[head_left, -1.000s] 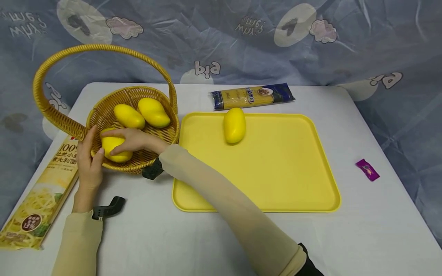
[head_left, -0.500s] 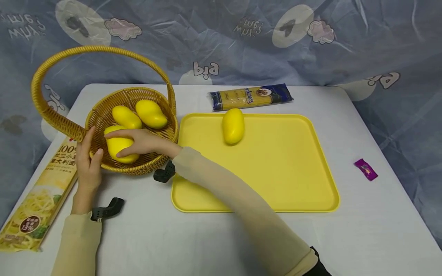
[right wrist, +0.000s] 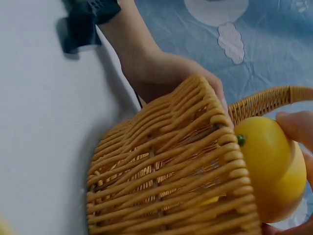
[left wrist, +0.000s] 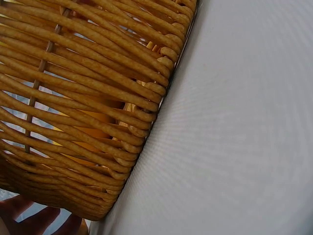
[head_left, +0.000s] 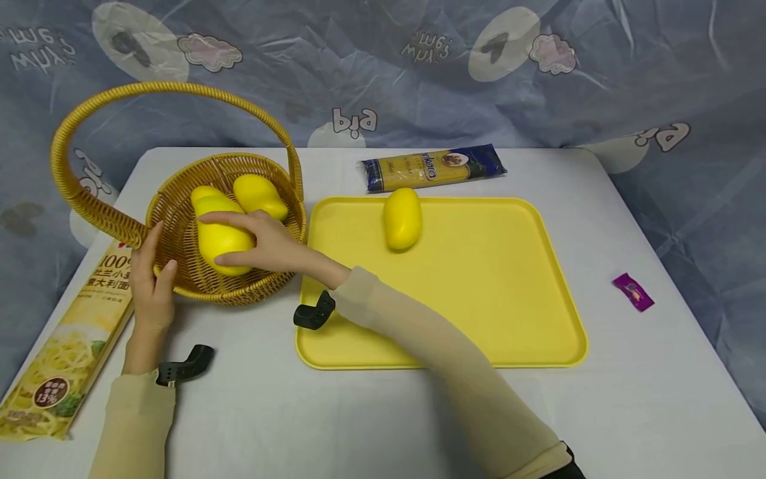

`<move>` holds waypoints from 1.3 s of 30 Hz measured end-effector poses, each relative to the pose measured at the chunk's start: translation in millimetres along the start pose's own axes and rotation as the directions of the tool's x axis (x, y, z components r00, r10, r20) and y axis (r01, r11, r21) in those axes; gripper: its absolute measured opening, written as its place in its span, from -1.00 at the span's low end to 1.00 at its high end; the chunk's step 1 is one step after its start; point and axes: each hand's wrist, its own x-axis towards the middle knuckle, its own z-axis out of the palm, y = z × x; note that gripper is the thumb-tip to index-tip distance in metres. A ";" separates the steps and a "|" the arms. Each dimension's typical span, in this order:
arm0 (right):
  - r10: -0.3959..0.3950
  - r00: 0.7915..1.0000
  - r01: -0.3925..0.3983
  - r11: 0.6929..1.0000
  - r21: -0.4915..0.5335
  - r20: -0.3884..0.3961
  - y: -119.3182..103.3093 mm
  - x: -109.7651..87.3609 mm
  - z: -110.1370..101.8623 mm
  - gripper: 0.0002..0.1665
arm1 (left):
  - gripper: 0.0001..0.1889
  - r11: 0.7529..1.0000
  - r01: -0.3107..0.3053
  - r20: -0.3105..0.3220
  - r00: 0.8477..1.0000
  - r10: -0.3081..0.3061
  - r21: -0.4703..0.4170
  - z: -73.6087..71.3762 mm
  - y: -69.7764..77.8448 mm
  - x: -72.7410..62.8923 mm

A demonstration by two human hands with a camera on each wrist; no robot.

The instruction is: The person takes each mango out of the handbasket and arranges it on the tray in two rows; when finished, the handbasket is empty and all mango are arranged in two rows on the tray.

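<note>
Right hand (head_left: 269, 243) grasped a mango (head_left: 221, 241) between thumb and fingers, at the mouth of the basket (head_left: 248, 293). Two other mangoes (head_left: 257, 193) sat inside. Left hand (head_left: 152, 293) gripped the basket's side, thumb at the rim. Fourth mango (head_left: 402, 221) lay along the far edge of the tray (head_left: 479, 286).

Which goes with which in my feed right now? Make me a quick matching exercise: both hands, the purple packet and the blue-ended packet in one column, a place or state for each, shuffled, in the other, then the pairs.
1. right hand
2. left hand
3. purple packet
4. blue-ended packet

A. on the table, beyond the tray's far edge
B. touching the basket's left side
C. gripping a yellow fruit
D. on the table, right of the tray

Pairs: 1-C, 2-B, 3-D, 4-A.
</note>
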 end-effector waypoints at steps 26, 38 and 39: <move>0.134 0.974 -0.119 0.989 0.088 -0.183 2.2 -112.7 -57.1 -0.28 | -0.49 0.998 -0.011 -0.004 1.000 0.010 -0.056 0.2 1.3 -0.9; 0.173 0.936 -0.162 0.985 0.062 -0.307 16.4 -157.6 -79.5 -0.27 | -0.49 0.999 0.001 0.003 1.000 -0.001 -0.055 0.1 -1.7 -0.1; 0.180 0.931 -0.168 0.984 0.065 -0.317 17.9 -161.0 -81.3 -0.27 | -0.49 0.999 0.001 0.004 1.000 -0.001 -0.053 0.4 -2.6 0.3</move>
